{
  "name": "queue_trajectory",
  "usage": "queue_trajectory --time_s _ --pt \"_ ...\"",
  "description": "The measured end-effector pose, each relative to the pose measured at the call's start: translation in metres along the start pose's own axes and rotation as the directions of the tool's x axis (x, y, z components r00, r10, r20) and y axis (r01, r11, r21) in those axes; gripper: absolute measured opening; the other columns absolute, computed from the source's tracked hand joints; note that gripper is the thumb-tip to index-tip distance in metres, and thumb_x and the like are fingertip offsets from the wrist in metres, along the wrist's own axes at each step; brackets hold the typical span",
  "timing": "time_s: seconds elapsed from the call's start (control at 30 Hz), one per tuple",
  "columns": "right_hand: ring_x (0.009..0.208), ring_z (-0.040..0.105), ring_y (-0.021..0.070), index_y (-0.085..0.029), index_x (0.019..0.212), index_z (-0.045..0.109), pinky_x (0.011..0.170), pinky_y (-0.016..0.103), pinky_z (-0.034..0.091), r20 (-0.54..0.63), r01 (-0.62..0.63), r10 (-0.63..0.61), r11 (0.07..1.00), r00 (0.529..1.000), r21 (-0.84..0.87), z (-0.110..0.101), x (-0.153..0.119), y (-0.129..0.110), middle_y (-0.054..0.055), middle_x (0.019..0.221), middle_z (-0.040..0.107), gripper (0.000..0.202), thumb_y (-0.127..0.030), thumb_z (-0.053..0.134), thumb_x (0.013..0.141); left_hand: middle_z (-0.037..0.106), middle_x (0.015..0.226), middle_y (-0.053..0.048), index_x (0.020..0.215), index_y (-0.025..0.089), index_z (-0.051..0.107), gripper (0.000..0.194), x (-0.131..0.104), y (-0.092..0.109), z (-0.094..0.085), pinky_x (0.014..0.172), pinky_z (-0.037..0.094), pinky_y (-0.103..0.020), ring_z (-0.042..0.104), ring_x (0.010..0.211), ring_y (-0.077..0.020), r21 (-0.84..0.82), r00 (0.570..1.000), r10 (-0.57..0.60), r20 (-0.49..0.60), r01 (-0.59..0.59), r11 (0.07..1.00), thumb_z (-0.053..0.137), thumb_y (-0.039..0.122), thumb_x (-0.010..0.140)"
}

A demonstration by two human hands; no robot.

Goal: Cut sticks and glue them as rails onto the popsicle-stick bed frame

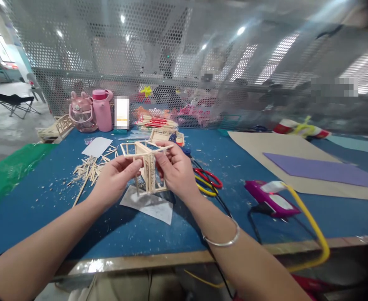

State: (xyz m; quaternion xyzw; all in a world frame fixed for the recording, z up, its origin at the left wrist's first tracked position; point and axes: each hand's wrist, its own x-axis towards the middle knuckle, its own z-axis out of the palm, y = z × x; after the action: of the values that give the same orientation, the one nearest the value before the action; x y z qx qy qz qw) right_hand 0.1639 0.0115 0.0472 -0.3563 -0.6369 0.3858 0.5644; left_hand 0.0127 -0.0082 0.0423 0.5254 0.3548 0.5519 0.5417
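Observation:
Both hands hold a small frame model made of thin wooden sticks point(149, 171) above the blue table. My left hand point(118, 173) pinches its left side between thumb and fingers. On the other side, my right hand point(177, 169) grips the upper right part, with a thin stick by its fingertips; whether that stick is joined to the frame I cannot tell. Beneath the model lies a grey-white sheet point(149, 207). A heap of cut stick pieces point(90, 169) is scattered left of my left hand, beside a white paper point(97, 147).
Pink bottles point(102, 110) and a lit phone screen point(121, 112) stand at the back, near bundled sticks point(157, 122). A purple device with a yellow cable point(271, 200) lies at right, before a purple sheet point(321, 171). Red and yellow rings point(210, 179) lie by my right wrist.

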Motion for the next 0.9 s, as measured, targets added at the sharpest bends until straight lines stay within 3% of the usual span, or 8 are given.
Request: queue_trajectory --time_s 0.27,0.9 --pt "0.047 0.041 0.0075 -0.021 0.100 0.051 0.042 0.020 0.033 0.011 0.085 -0.084 0.994 0.996 -0.069 -0.0028 -0.0006 0.0007 -0.006 0.058 0.044 0.029 -0.043 0.055 0.082 0.067 0.078 -0.004 0.077 0.015 0.066 0.026 -0.0024 -0.0044 0.0031 0.073 0.050 -0.030 0.059 0.071 -0.0132 0.053 0.998 -0.005 -0.060 0.008 0.999 0.072 0.038 0.065" --pt "0.048 0.038 0.0078 -0.021 0.099 0.052 0.043 0.021 0.031 -0.027 0.104 -0.108 0.988 0.994 -0.116 0.0009 -0.0028 -0.0012 -0.006 0.059 0.041 0.028 -0.042 0.055 0.082 0.067 0.076 -0.002 0.078 0.016 0.066 0.026 -0.0040 -0.0028 0.0053 0.072 0.048 -0.029 0.058 0.069 -0.0127 0.100 0.995 0.004 -0.098 0.005 0.995 0.072 0.037 0.064"
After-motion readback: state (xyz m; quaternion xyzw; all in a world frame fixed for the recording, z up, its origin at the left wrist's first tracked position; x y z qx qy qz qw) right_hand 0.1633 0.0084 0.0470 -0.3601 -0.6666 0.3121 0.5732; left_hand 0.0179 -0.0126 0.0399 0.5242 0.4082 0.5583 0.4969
